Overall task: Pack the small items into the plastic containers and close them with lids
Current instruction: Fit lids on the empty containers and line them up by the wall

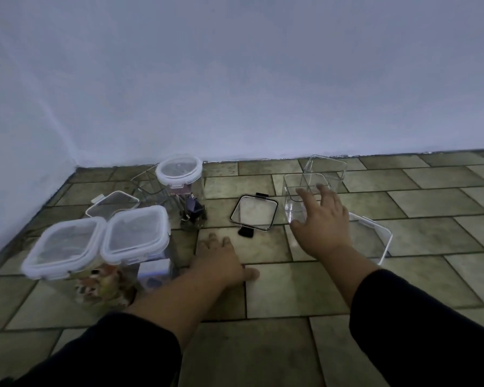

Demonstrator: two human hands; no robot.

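Observation:
My right hand (pixel 323 222) hovers with fingers spread over an empty clear square container (pixel 294 199), close to its front wall but not gripping it. A second empty clear container (pixel 327 167) stands just behind. A black-rimmed clear lid (pixel 254 212) lies flat on the floor to the left. My left hand (pixel 221 261) rests palm down on the tiles, holding nothing. At the left stand two lidded containers (pixel 65 247) (pixel 137 233) with items inside. A round-lidded jar (pixel 179 169) holds binder clips (pixel 192 209).
A white-rimmed lid (pixel 375 236) lies under my right wrist. Another clear lid (pixel 112 203) and an open clear container (pixel 146 182) sit near the left wall. The pale wall (pixel 235 79) runs along the back and left of the tiled floor (pixel 291 289).

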